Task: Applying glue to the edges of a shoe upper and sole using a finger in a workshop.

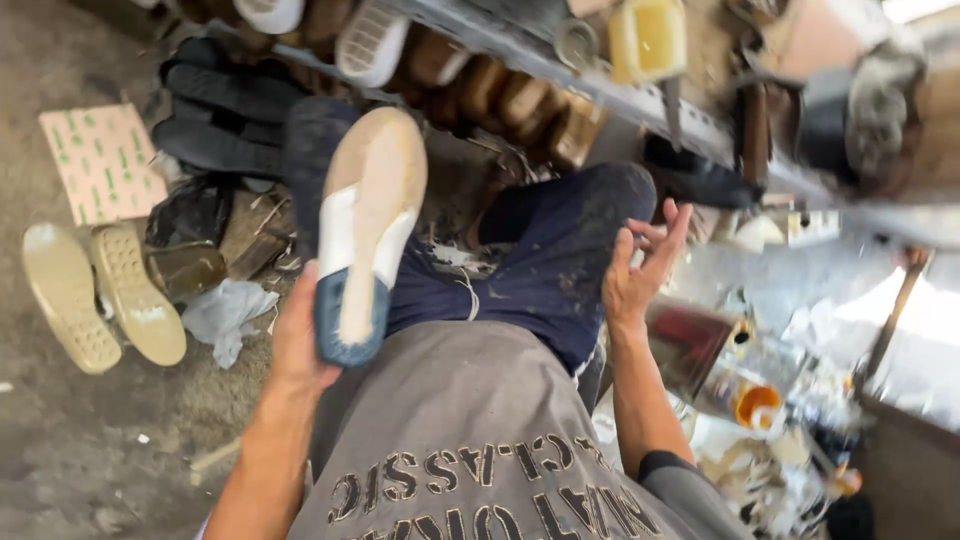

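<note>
Floor, far left: I see two tan soles (100,296) lying side by side, tread up.
Left hand (300,335): gripping the heel of a shoe sole (365,230), cream and blue, left of centre.
Right hand (640,265): right of centre, empty, fingers loosely spread above my dark trousers (550,260).

The person is wearing a grey T-shirt (470,430), its front carrying dark block lettering that is showing wear and cracking. Dark navy trousers (555,260) are covering the legs, and they are showing pale dusty smears and scuffs over the knee and thigh. Both forearms are showing bare, and the left hand (298,335) and right hand (640,265) are going ungloved.
</note>
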